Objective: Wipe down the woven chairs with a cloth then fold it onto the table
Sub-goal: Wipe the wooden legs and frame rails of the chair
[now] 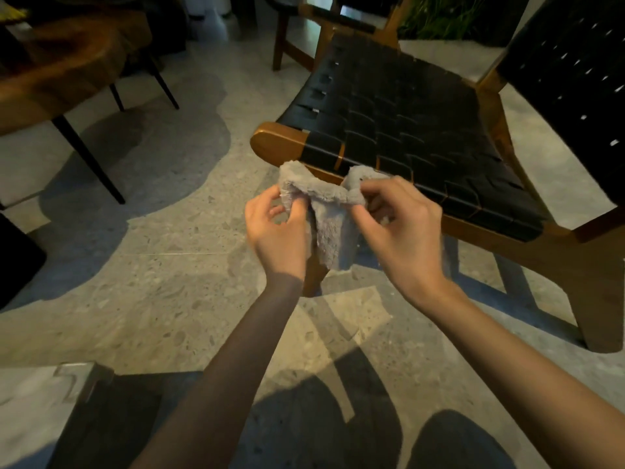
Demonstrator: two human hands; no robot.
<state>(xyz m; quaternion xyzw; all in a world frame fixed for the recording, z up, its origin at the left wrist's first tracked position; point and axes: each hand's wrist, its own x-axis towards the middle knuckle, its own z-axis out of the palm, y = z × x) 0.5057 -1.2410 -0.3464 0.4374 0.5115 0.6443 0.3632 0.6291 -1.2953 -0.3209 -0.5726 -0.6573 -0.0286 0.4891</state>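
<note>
Both hands, left [277, 228] and right [402, 218], pinch a grey cloth [333, 228] between them, just before the chair [406, 130] seat's front edge.

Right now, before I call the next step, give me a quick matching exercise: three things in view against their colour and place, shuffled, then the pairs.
1. cloth
2. woven chair
3. table

A. brown wood on thin dark legs, far left
B. black straps in a wooden frame, ahead on the right
C. grey, pinched between left hand and right hand

Pairs: 1-C, 2-B, 3-A
</note>
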